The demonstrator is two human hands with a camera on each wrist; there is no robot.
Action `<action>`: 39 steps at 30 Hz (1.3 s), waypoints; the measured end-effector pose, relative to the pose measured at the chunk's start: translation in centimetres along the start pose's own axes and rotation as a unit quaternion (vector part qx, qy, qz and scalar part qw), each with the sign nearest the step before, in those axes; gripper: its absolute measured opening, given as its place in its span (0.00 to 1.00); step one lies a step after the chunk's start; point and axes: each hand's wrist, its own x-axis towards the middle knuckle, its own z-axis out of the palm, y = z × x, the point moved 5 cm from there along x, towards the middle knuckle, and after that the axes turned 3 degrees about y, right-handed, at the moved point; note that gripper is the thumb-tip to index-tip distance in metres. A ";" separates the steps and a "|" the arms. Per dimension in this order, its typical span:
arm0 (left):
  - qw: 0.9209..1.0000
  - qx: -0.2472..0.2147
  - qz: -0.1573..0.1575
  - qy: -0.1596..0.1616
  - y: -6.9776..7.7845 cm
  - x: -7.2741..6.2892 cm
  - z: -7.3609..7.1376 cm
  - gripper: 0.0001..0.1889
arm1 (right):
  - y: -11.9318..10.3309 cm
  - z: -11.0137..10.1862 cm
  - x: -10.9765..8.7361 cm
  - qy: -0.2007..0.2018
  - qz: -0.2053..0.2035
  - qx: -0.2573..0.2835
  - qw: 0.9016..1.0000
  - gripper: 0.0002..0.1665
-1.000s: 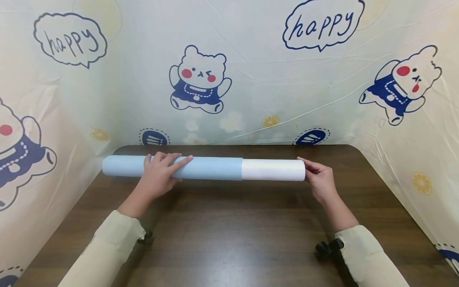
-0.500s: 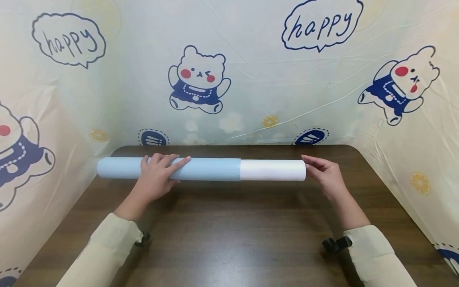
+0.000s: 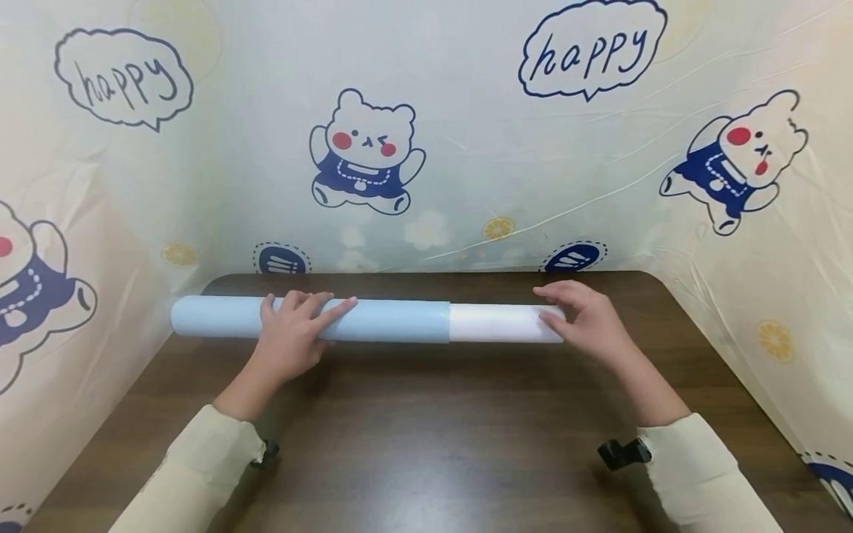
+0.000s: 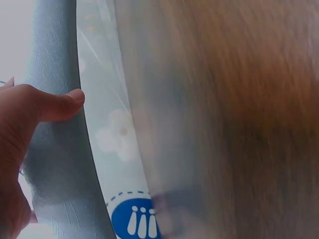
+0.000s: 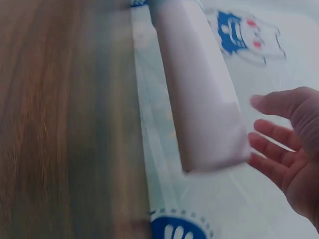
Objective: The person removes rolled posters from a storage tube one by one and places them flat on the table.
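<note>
A long light-blue tube (image 3: 400, 321) lies crosswise near the table's back in the head view. From its right end projects a white cylinder (image 3: 496, 323), slightly narrower than the blue part. My left hand (image 3: 293, 329) grips the blue tube left of its middle, fingers spread over the top. In the left wrist view the thumb (image 4: 62, 105) lies across the tube, which looks grey there. My right hand (image 3: 589, 318) is at the white cylinder's free end, thumb and fingers parted and loosely bent. The right wrist view shows its fingertips (image 5: 256, 137) close beside the white end, not wrapped round it.
The brown wooden table (image 3: 413, 429) stretches in front of the tube. Pale cloth (image 3: 466, 170) printed with bears and lettering hangs behind and at both sides. Dark wrist mounts (image 3: 623, 453) stick out by the sleeves.
My right hand has come off the white cylinder's end, moved right, then swung back left over that end with fingers parted. My left hand keeps its grip; the tube has shifted slightly left.
</note>
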 end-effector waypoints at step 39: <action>1.000 0.015 0.019 0.009 3.1 0.0 -0.7 0.53 | -2.5 5.1 -0.2 -0.176 -0.068 -0.188 0.964 0.46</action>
